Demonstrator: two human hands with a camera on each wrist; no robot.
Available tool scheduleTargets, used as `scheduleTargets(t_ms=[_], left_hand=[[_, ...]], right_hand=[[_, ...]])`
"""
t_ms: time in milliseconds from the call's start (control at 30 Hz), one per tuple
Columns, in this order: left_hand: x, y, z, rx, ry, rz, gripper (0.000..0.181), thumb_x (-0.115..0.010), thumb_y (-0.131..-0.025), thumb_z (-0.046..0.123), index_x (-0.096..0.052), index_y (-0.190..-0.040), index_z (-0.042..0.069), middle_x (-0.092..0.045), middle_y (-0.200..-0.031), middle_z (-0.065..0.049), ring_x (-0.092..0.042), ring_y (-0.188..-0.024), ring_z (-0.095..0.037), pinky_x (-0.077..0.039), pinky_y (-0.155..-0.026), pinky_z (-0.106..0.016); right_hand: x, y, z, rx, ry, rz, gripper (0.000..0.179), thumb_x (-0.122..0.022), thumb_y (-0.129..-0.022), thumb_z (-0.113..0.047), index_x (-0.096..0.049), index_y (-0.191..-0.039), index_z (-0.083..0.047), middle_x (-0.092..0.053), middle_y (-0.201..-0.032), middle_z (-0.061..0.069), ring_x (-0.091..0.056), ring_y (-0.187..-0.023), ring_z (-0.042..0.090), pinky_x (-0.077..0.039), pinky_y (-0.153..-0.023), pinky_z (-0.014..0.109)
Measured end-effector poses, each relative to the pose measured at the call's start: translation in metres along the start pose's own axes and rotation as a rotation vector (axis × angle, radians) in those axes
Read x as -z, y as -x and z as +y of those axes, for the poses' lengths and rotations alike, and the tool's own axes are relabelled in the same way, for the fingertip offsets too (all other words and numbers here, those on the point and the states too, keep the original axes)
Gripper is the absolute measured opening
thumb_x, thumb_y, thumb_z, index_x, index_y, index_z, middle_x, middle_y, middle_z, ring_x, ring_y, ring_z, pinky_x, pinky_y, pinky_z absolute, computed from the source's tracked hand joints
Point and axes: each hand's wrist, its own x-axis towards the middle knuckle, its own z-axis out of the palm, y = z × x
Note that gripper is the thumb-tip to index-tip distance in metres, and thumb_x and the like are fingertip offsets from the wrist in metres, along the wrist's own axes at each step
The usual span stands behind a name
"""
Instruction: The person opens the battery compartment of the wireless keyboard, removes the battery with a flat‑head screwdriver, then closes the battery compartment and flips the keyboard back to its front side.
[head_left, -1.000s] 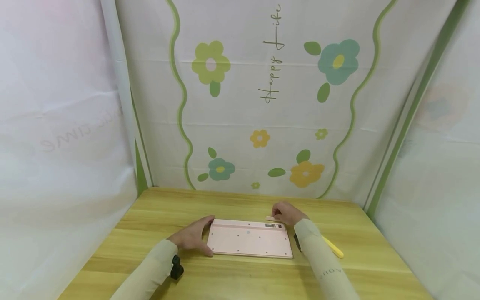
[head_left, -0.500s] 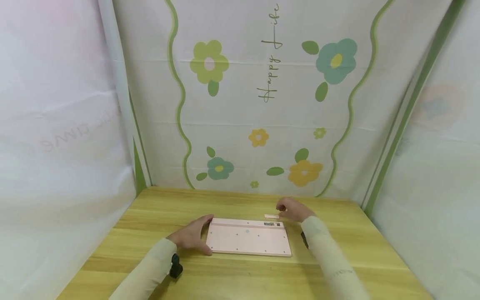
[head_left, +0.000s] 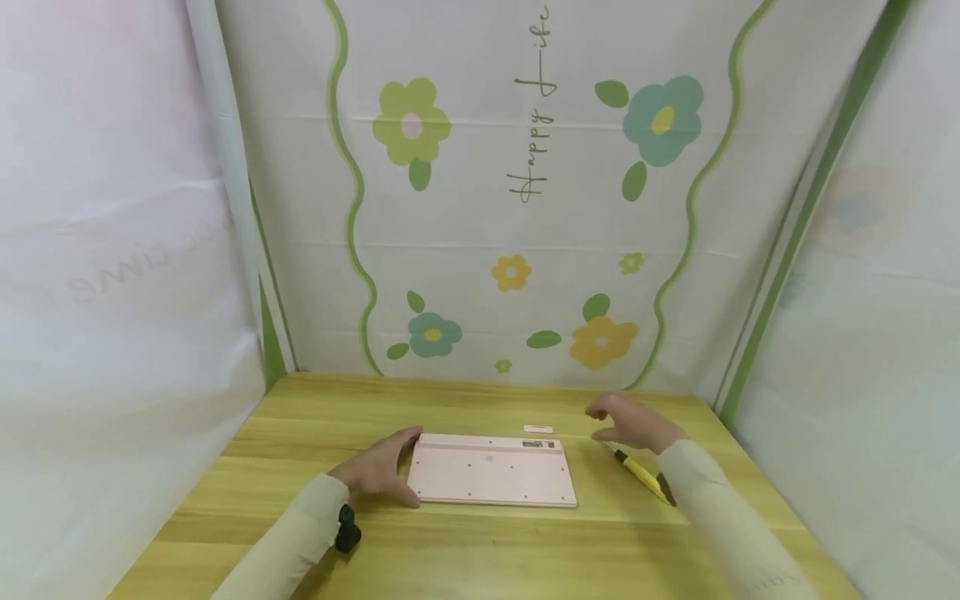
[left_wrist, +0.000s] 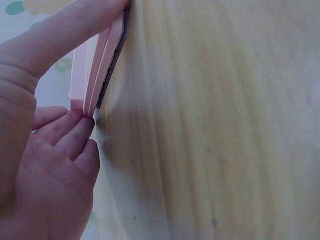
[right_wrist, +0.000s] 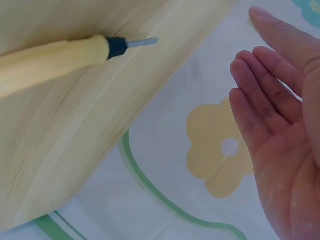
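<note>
A pink keyboard [head_left: 491,479] lies face down on the wooden table, its screw-dotted underside up. My left hand [head_left: 378,468] holds its left end, thumb at the near corner and fingers at the far corner. In the left wrist view, that hand [left_wrist: 55,145] is against the keyboard's end [left_wrist: 92,75], above dark keys underneath. My right hand [head_left: 633,421] is off to the right with nothing in it, fingers loosely bent. Right by it is a screwdriver [head_left: 642,477] with a yellow handle. The right wrist view shows the screwdriver's metal tip [right_wrist: 142,42] and my relaxed right hand [right_wrist: 280,120].
Behind the keyboard's right part lies a small pink cover [head_left: 537,429] on the table [head_left: 480,550]. Near that corner of the keyboard is a dark label or recess [head_left: 537,444]. A flower-printed curtain [head_left: 480,208] hangs behind the table's far edge.
My right hand has let go of the small pink cover, leaving it on the table, and moved right toward the screwdriver. My left hand stays on the keyboard.
</note>
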Motion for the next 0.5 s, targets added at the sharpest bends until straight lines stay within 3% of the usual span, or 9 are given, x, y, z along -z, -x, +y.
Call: scheduleTargets(t_ms=[267,500], left_hand=[[0.000,0.001,0.000,-0.004,-0.008,0.007,0.127,-0.101,-0.068,0.034,-0.026,-0.165,-0.003,-0.032,-0.171,-0.023,-0.028,-0.159,-0.046,-0.025,-0.128,-0.066],[0.002,0.002,0.001,-0.024,0.004,0.000,0.128,-0.101,-0.069,0.033,-0.025,-0.165,-0.004,-0.032,-0.170,-0.025,-0.028,-0.159,-0.046,-0.025,-0.128,-0.066]], right_hand=[[0.006,0.045,-0.002,-0.017,0.054,-0.043,0.043,-0.085,-0.089,-0.020,-0.070,-0.123,0.003,-0.073,-0.115,0.012,-0.069,-0.103,0.029,-0.060,-0.090,0.044],[0.000,0.079,0.002,-0.059,0.036,-0.087,0.048,-0.085,-0.088,-0.019,-0.068,-0.126,0.006,-0.072,-0.119,0.015,-0.069,-0.105,0.034,-0.061,-0.090,0.048]])
